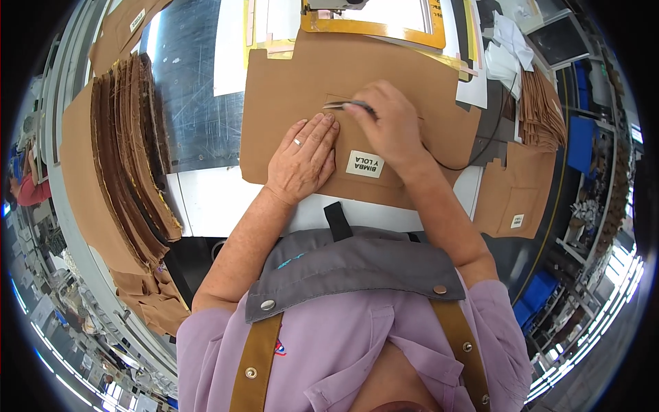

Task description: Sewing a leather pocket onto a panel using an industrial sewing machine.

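Tweezers (341,105) are pinched in the right hand (391,127) over a brown fabric panel (288,89); beside them the left hand (305,156) presses flat, fingers spread, probably to keep the panel from shifting

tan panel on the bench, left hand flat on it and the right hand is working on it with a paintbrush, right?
Not quite. The head view shows the right hand gripping a slim metal tool like tweezers, not a paintbrush. The left hand does lie flat on the tan panel.
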The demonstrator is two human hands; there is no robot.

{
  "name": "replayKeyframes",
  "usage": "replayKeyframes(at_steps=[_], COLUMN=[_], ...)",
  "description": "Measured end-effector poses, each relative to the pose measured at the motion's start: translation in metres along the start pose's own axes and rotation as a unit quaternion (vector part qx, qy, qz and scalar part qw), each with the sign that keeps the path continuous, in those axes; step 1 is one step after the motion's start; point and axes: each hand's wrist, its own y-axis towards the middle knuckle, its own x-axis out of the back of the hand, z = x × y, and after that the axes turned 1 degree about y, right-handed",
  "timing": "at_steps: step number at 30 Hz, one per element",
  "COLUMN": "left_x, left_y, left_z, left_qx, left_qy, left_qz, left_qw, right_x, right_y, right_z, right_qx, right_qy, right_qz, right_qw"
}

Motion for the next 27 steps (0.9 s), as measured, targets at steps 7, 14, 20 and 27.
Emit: replayKeyframes(at_steps=[7, 14, 20, 27], left_x=[-0.001, 0.000, -0.002, 0.002], left_y=[-0.003, -0.002, -0.002, -0.002], left_z=[0.000, 0.002, 0.002, 0.000], left_qx=[0.009, 0.012, 0.018, 0.021], left_qy=[0.004, -0.007, -0.027, -0.047], left_qz=[-0.017, -0.015, -0.018, -0.010], left_qw=[1.000, 1.000, 0.999, 0.999], right_x=[-0.023, -0.026, -0.033, -0.038], right_y=[0.003, 0.005, 0.002, 0.001], right_z=[0.001, 0.005, 0.001, 0.005], right_qx=[0.059, 0.040, 0.038, 0.027], right_qy=[-0.083, -0.088, -0.121, -0.170], right_qz=[-0.010, -0.012, -0.029, -0.056], right_qw=[0.995, 0.995, 0.991, 0.984])
